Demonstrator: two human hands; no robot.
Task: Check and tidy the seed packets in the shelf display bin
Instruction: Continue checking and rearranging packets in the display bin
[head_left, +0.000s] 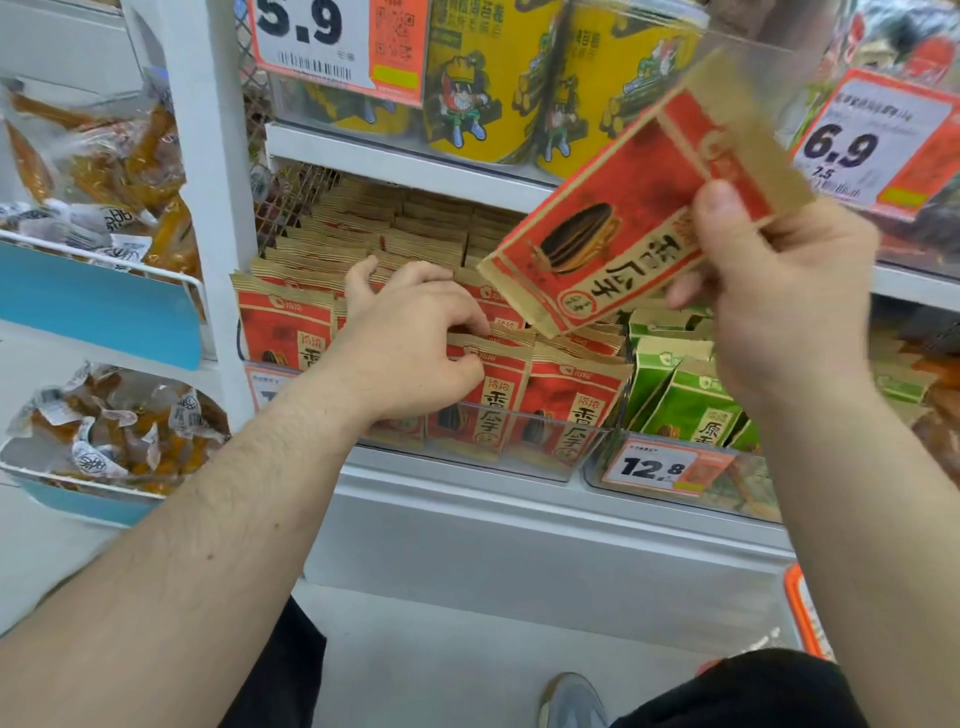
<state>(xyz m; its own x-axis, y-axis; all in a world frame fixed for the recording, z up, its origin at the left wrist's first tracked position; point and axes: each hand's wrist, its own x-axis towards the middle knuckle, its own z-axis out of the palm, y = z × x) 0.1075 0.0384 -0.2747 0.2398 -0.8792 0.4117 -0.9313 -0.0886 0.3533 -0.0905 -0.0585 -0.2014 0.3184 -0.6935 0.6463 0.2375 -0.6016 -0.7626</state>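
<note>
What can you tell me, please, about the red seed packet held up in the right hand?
The red seed packet is a flat pouch, red with kraft-brown edges and a paper-like look. It shows a dark striped sunflower seed and large Chinese characters. It is lifted clear of the bin and tilted, top end up-right. The right hand pinches its upper end, thumb on the front. Nothing else visibly touches it.

White shelving (405, 166), grey floor (441, 675)

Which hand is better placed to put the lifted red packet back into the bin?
Right hand: it already pinches the lifted red packet above the bin. The left hand is busy among the standing packets.
</note>
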